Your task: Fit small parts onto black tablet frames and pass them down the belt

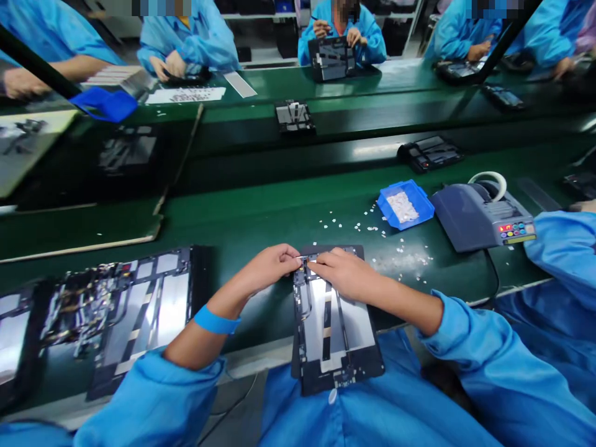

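An opened tablet with its battery and flex cables bare lies before me, its near end over the table edge by my lap. At its top left corner my left hand is closed, thumb and forefinger pinched at the frame; whatever lies between the fingertips is too small to make out. My right hand lies over the tablet's top part, its bent fingers pressed on the upper edge and the fingertips close to those of the left. The palm hides the upper right of the tablet.
Left of me lies another opened tablet beside a heap of small cable parts. Ahead on the right are a blue tray of white bits, scattered bits and a tape dispenser. Beyond, a belt carries a tablet; co-workers sit opposite.
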`<action>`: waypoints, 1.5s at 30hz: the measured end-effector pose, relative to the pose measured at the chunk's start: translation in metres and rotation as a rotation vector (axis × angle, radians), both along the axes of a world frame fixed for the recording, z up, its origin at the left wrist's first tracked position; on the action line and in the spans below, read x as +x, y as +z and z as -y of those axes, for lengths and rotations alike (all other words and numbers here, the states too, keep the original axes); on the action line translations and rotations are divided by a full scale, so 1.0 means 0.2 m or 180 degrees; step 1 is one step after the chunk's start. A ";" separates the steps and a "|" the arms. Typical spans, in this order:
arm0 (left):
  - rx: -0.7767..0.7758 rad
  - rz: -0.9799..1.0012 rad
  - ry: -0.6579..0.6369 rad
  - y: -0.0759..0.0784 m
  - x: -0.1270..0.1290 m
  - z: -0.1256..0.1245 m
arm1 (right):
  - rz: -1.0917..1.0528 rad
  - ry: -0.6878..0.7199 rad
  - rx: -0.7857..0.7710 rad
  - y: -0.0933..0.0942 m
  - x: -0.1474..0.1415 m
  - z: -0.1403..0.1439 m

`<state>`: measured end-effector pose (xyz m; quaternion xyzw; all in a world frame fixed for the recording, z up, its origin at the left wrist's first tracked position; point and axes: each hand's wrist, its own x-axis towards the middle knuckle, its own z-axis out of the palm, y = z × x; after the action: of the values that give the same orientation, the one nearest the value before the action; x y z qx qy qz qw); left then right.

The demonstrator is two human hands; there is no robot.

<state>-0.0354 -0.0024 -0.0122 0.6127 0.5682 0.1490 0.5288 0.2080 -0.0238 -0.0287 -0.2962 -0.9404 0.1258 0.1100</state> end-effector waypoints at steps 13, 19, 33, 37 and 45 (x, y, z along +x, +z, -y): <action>0.0034 -0.0040 -0.0096 -0.05 -0.04 -0.04 | -0.2792 -0.2933 -0.0414 0.02 0.57 0.20; -0.0297 -0.0240 -0.0160 -0.04 -0.02 -0.12 | -0.5115 -0.5315 -0.0872 -0.04 1.34 0.21; 0.1973 -0.1094 0.0929 -0.06 -0.03 0.09 | -0.5382 -0.4746 -0.1314 -0.09 1.15 0.24; 0.1310 -0.0164 0.0882 0.16 0.22 0.28 | -0.4951 -0.3787 -0.1811 -0.06 0.70 0.30; 0.0018 0.1962 0.1280 0.09 0.46 0.32 | -0.3333 -0.1980 -0.2217 0.09 0.02 0.28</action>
<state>0.0567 -0.0673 0.0066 0.4166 0.4908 0.4291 0.6336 0.2110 -0.0795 -0.0113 -0.4699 -0.5403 0.5086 0.4780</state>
